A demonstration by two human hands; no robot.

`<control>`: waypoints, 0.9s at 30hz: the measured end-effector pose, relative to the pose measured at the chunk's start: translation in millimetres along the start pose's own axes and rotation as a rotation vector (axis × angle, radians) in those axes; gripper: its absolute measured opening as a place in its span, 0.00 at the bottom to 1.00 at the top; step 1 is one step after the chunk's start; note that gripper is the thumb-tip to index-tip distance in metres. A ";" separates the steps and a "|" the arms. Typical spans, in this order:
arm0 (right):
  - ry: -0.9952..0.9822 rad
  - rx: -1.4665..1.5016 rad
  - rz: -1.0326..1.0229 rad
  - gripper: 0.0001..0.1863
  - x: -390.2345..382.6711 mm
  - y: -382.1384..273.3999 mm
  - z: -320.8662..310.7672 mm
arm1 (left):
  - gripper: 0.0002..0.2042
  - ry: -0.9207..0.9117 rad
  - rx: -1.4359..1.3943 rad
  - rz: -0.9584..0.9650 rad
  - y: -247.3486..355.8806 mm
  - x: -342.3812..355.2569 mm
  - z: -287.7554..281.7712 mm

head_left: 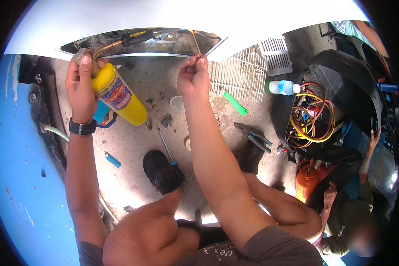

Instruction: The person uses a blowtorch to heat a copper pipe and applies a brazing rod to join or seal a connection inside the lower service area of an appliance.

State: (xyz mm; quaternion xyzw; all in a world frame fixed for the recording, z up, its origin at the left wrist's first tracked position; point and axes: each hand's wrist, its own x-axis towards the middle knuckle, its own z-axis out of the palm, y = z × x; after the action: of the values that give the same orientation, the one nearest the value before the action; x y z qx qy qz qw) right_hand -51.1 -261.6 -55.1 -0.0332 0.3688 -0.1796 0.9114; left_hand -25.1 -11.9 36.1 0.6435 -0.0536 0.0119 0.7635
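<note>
While the left hand [82, 86] bears the torch [119, 99], the right hand [194, 77] offers a rod [197, 43]

From where I stand, the left hand is wrapped round the torch's top, the yellow cylinder hanging tilted beneath it and the copper tube reaching into the opening [146, 55] in the white panel [164, 13]. The right hand pinches the rod between thumb and fingertips, its far end inside that opening, where a small orange glow shows.

I'd judge the heating work under way and unfinished: the opening stands uncovered, both hands are busy, and nothing is closed up. How much is done in there I can't tell; the spot is too small to make out.

Below, on the floor [131, 146], lie a cup [177, 103], a green piece [236, 104], a screwdriver [166, 146], a lighter [112, 160] and pliers [252, 135]. A grille [239, 84] and a vent [277, 55] lie to the right; beyond are a bottle [283, 87], coiled hoses [312, 115], an orange tank [307, 179] and another person [348, 217].
</note>
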 end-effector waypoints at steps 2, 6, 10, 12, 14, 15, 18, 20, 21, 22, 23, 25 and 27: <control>-0.006 0.005 -0.004 0.09 0.2 1.5 0.5 | 0.14 -0.005 0.003 0.000 -0.4 0.9 -0.1; -0.048 0.006 0.020 0.08 4.6 -0.5 -5.7 | 0.14 -0.006 -0.007 -0.003 -0.3 1.4 1.9; -0.064 0.036 0.032 0.08 11.1 -1.0 -9.1 | 0.14 -0.016 -0.014 -0.007 -0.1 1.6 1.8; -0.042 0.037 0.036 0.08 10.7 -0.3 -8.1 | 0.15 -0.022 -0.005 -0.010 -1.3 1.4 -2.3; -0.037 0.030 0.050 0.07 8.6 1.2 -6.9 | 0.16 -0.034 -0.006 -0.018 -4.0 0.8 -10.3; -0.050 0.026 0.048 0.07 9.6 0.1 -7.5 | 0.16 -0.037 0.005 -0.018 -3.5 1.3 -10.8; -0.082 0.018 0.044 0.07 12.8 -3.1 -10.5 | 0.15 -0.033 0.023 -0.013 -1.3 0.6 -8.2; -0.093 0.016 0.043 0.07 15.1 -4.7 -13.8 | 0.15 -0.009 0.017 -0.004 1.5 -0.5 -1.0; -0.098 0.013 0.041 0.07 15.2 -5.1 -14.7 | 0.15 -0.003 0.017 -0.008 1.8 -0.8 -0.8; -0.103 0.011 0.039 0.07 15.3 -5.7 -15.6 | 0.15 0.002 0.016 -0.011 2.0 -0.9 -0.8; -0.108 0.009 0.037 0.06 15.5 -6.4 -16.4 | 0.15 0.008 0.016 -0.015 2.1 -1.0 -1.0; -0.103 -0.011 0.036 0.06 13.3 -6.9 -13.4 | 0.15 -0.027 0.020 -0.020 -1.4 -0.5 -8.9; -0.090 -0.019 0.035 0.06 12.0 -6.8 -10.9 | 0.15 -0.032 0.022 -0.021 -2.1 -1.1 -9.4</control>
State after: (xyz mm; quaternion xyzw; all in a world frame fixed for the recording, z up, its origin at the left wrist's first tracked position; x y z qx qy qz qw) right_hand -52.6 -271.4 -69.7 -0.0434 0.3297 -0.1583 0.9297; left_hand -25.4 -3.0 32.3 0.6525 -0.0591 -0.0058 0.7554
